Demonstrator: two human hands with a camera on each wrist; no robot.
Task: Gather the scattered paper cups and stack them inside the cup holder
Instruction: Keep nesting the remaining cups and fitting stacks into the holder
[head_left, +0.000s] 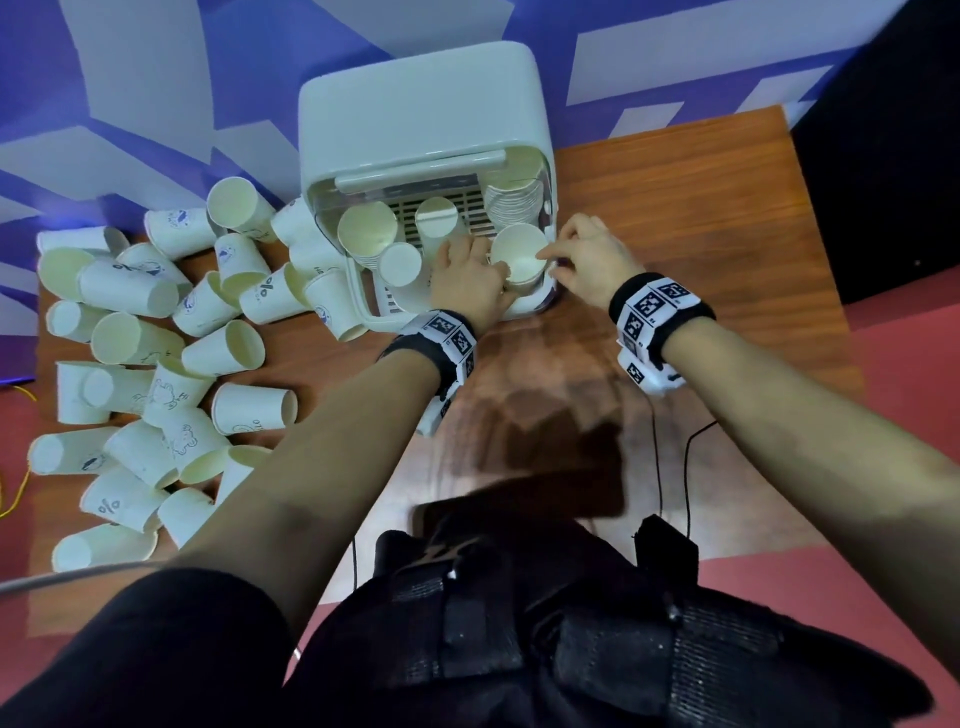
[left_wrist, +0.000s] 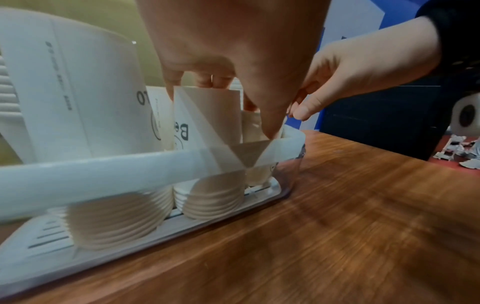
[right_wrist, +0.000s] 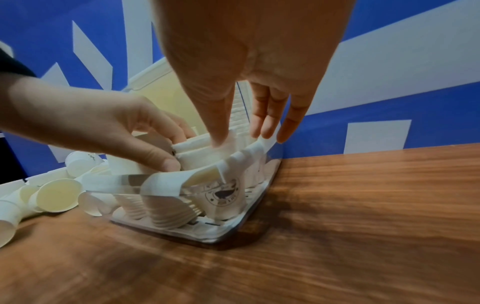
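— Wood-grain table (head_left: 675, 218) under both wrists; what am I holding?

— My left hand (head_left: 467, 280) wraps the side of an upright cup (head_left: 519, 254) in the cup holder (head_left: 421, 119), steadying it, I think. My right hand (head_left: 587, 260) pinches its rim, seemingly to seat it; the blur hides the contact.

— And the rest?

— Scattered cups (head_left: 156, 364) lie well off beyond my left hand; stacks (left_wrist: 210, 197) stand inside, left of the held cup.
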